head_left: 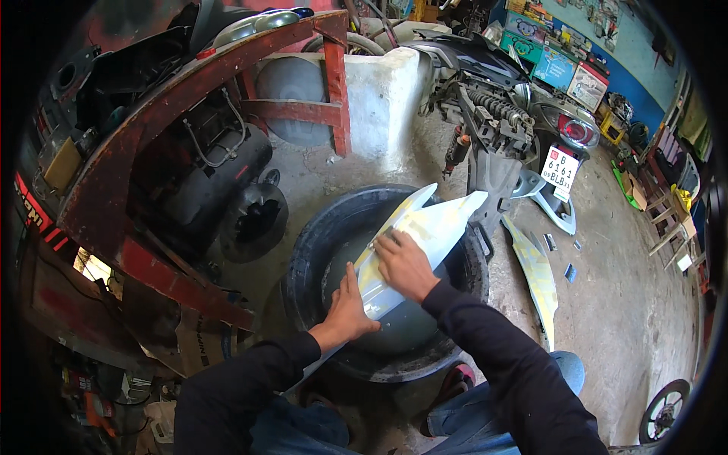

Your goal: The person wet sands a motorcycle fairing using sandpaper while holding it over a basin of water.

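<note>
A stripped scooter [500, 114] stands well beyond both hands, tail lamp toward the person. Beneath the hands sits a black tub [318, 235], and across its rim lies a pale panel [436, 224], pointing up and away to the right. The right hand [406, 265] presses flat on the panel's middle, fingers together. The left hand [349, 307], fingers spread, braces the panel's lower left edge. Another panel [538, 277] lies right of the tub.
</note>
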`<state>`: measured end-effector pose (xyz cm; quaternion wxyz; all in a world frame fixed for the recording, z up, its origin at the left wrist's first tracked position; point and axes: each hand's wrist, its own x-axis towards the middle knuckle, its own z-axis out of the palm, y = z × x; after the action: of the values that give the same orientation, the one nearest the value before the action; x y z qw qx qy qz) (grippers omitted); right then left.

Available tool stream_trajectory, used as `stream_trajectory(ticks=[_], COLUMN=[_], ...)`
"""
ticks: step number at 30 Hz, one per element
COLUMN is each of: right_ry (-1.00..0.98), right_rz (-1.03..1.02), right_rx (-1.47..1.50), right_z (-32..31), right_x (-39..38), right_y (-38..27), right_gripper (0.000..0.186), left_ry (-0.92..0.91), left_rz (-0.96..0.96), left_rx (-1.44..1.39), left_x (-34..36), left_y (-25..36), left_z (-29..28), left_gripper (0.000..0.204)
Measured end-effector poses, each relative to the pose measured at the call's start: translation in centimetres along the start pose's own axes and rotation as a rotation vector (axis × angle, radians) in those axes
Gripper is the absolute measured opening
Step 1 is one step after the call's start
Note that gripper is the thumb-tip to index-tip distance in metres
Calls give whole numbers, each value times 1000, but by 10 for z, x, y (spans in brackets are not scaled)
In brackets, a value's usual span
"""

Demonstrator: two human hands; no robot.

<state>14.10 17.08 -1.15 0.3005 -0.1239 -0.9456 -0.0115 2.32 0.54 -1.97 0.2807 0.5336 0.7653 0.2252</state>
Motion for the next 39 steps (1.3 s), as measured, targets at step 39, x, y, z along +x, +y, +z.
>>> stream_trajectory(ticks=[39], right_ry=[-24], right_rz=[240], right_rx=[112], right_z=[6], right_x=[-36], right_y=[-54], right_gripper=[39], left_ry=[-9], left_rz=[-80], left_rx=[-92], left_x=[-3], left_y=[6], left_z=[-4], left_gripper=[146])
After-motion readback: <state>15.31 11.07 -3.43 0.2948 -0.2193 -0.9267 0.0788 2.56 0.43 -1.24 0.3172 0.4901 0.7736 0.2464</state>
